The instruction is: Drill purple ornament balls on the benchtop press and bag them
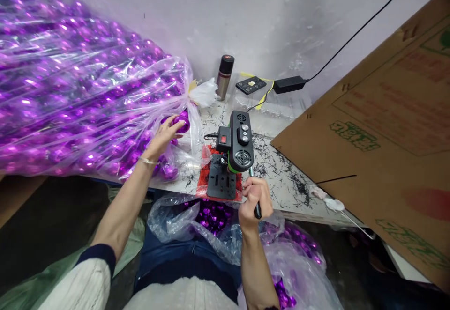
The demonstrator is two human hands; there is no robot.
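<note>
My left hand [167,134] has its fingers closed around a shiny purple bauble [183,123] beside the knotted end of a clear plastic bag [147,78]. That bag bulges with many more purple baubles. In front of me stands a small black bench machine [242,139] resembling a drill press, with a red switch and a slotted base plate [222,186]. The plate rests on a red sheet [203,181]. My right hand [257,198] is wrapped around the black-tipped lever [258,211] at the machine's right side. Nothing distinct shows on the base plate.
An open plastic bag with purple pieces [214,216] lies at my lap, another bag [291,263] to its right. A large cardboard box [386,113] leans in from the right. Behind the machine are a flask [225,77], a phone-like object [251,85] and a power adapter [290,84].
</note>
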